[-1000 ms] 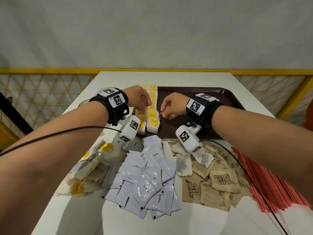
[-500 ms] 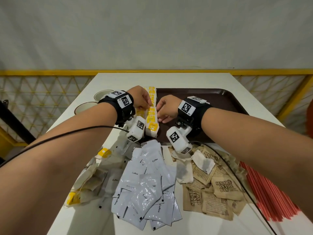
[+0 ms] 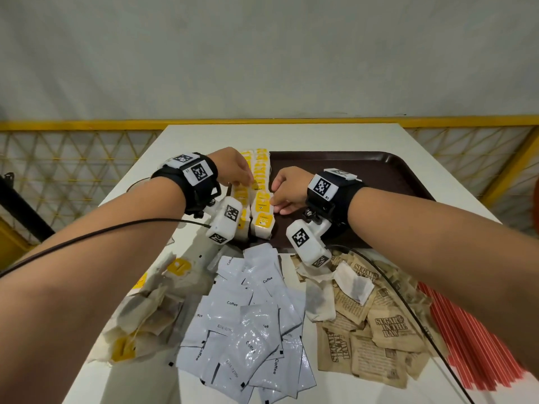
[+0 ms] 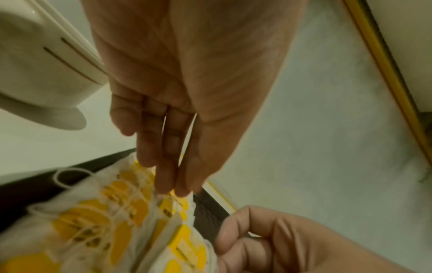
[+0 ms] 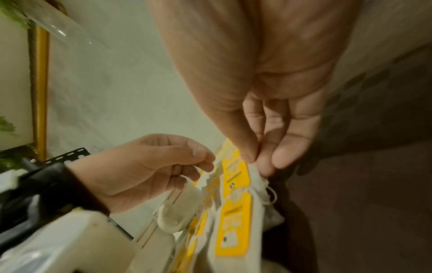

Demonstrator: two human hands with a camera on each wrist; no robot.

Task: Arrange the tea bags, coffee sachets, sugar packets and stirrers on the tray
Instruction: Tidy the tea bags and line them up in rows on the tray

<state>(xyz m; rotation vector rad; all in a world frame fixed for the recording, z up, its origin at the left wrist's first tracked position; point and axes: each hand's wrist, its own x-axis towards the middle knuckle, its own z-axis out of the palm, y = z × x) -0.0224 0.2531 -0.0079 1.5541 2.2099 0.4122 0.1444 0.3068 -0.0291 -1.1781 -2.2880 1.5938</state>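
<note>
Two rows of tea bags (image 3: 262, 199) with yellow tags lie along the left end of the dark brown tray (image 3: 364, 176). My left hand (image 3: 248, 182) pinches the top of a tea bag (image 4: 168, 201) in the left row between thumb and fingertips (image 4: 163, 184). My right hand (image 3: 275, 201) pinches the edge of a tea bag (image 5: 236, 203) in the right row, thumb against forefinger (image 5: 256, 162). Loose tea bags (image 3: 140, 316), white coffee sachets (image 3: 250, 316), brown sugar packets (image 3: 376, 325) and red stirrers (image 3: 472, 339) lie in piles on the white table.
A white cup (image 4: 46, 64) stands on the table just left of the tray. Most of the tray right of the rows is bare. A yellow mesh railing (image 3: 73, 158) borders the table. Black cables trail from both wrist cameras over the piles.
My right hand has moved left onto the right tea-bag row. My left hand has shifted slightly along the left row. The head view has tilted.
</note>
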